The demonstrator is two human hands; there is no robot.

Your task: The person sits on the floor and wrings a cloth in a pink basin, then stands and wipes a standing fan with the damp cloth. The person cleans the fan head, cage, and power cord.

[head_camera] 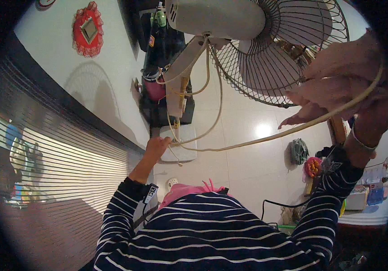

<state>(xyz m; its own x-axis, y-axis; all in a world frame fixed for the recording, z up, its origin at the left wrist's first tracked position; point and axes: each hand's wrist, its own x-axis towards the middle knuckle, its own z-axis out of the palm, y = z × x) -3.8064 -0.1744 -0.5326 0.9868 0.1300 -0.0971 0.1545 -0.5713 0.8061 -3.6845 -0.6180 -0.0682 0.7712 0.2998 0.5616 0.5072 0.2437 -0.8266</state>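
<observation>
A pedestal fan with a pale motor housing [217,17] and a dark wire grille [268,64] stands before me. My left hand [158,147] is closed around its cream power cord [234,146], beside the pole above the white base [192,154]. A short cord end hangs below that hand. From there the cord stretches right and passes across my right hand [343,74], which is raised close to the camera beside the grille. The thumb and fingers of that hand point left. Whether they grip anything is hidden. More cord loops [220,101] hang from the motor housing.
A black stand [177,111] holding a pink container [155,89] is behind the fan. Left are a wall with a red lace-edged ornament [88,30] and a slatted blind [78,152]. A dark netted bundle [298,151] and pink bag [312,166] lie on the tiled floor, right.
</observation>
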